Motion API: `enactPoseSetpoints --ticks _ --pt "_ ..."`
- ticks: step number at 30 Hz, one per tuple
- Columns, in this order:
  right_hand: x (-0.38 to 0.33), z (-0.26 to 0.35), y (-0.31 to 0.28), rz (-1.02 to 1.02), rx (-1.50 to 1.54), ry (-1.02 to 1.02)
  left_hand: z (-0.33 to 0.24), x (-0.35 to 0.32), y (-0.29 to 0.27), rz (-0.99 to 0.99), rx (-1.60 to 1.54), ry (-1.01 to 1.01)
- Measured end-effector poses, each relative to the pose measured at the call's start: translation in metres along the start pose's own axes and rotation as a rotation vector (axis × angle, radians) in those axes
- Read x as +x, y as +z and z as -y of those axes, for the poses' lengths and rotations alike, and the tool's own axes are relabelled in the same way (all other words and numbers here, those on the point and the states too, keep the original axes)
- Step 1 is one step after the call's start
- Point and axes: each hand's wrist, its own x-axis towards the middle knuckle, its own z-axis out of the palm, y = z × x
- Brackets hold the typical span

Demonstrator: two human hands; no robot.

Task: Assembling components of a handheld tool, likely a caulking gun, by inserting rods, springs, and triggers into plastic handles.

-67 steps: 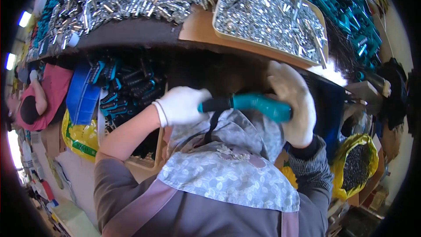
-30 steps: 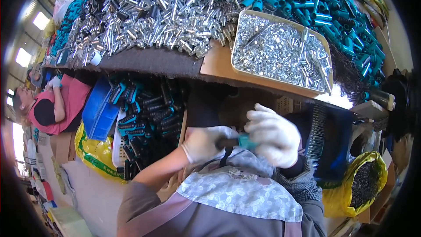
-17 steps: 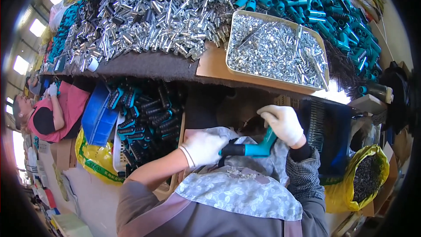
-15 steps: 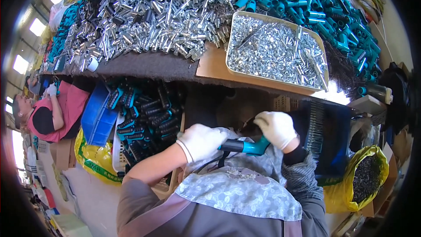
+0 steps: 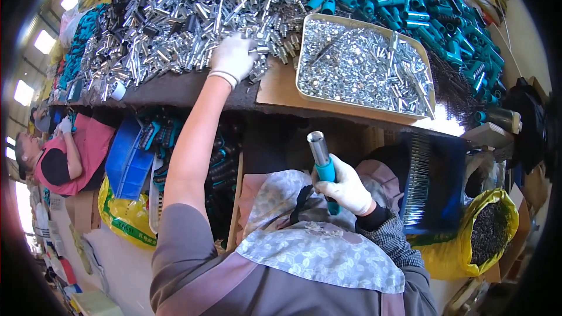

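Gripping teal handle (image 5: 325,172) with silver tube (image 5: 319,148) in right hand (image 5: 348,188), 4 o'clock from centre. Holding left hand (image 5: 233,57) at metal parts (image 5: 175,35), 11 o'clock; cannot tell grasp. Could spill: loose heaping.

Dark bench (image 5: 170,95) beneath metal parts (image 5: 175,29), cardboard (image 5: 275,86), teal tubes (image 5: 430,38)

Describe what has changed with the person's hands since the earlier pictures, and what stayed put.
The left hand let go of what it gripped over the lap and moved forward to the pile of metal parts. The right hand now grips a teal handle from which a metal tube, not visible earlier, points forward. The tray and open yellow sack stayed as they were.
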Motion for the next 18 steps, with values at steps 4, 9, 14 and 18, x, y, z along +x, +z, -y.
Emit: enactPoseSetpoints --ticks 4,9,14,18 --pt "-0.002 0.016 0.001 -0.039 0.093 0.136 -0.006 0.013 0.001 0.038 0.015 -0.012" --pt "-0.001 -0.003 0.003 0.089 0.164 -0.005 -0.013 0.028 -0.003 0.154 0.159 0.048" --pt "-0.003 0.007 0.007 0.086 0.146 0.017 -0.010 0.024 -0.001 0.144 0.083 0.162" --pt "-0.004 0.018 0.009 0.005 0.152 -0.027 -0.009 0.032 -0.006 0.187 0.080 0.153"
